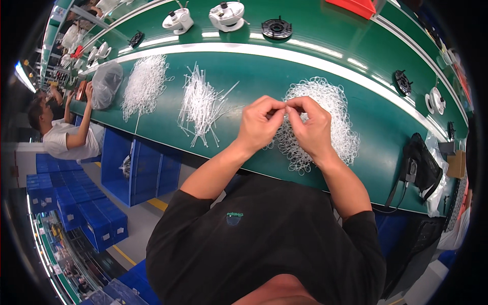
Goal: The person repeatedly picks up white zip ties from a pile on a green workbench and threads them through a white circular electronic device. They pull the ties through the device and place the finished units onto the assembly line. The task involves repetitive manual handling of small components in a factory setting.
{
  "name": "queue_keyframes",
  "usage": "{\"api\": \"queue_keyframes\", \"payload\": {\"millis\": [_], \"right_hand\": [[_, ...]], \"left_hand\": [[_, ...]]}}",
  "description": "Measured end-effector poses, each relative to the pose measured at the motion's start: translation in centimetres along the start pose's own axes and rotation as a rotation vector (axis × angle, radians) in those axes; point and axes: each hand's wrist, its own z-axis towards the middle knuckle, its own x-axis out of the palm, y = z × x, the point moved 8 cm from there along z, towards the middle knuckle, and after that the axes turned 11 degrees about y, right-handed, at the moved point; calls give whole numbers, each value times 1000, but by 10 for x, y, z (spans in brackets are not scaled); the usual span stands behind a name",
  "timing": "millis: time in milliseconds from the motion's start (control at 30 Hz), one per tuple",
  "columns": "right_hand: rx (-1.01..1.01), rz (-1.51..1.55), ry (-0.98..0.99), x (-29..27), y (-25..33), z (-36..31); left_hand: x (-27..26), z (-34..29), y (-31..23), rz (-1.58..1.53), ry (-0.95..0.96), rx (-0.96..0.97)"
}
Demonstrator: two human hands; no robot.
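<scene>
My left hand (260, 122) and my right hand (311, 124) meet at the fingertips, both closed in a pinch. Whatever small thing lies between the fingers is hidden by them. Beneath and behind the hands spreads a large pile of white cable ties closed into loops (338, 119), partly covered by my right hand. To the left of my left hand lies a loose heap of straight white cable ties (201, 104). Further left is a second pile of looped white ties (145, 84).
The piles lie on a green workbench (234, 76). Behind them is a green conveyor (315, 30) carrying white fan-like units (226, 16) and black round parts (276, 29). A black bag (422, 165) sits at right. A clear plastic bag (107, 85) and a seated person (68, 134) are at left.
</scene>
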Motion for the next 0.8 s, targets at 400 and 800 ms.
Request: {"api": "queue_keyframes", "payload": {"millis": [400,800], "right_hand": [[116,-319,-2,-53,-27,-3],[154,-302,-6,-61,-35,-6]], "left_hand": [[-100,8,27,554,-63,-117],[-140,8,72,1034,130,-394]]}}
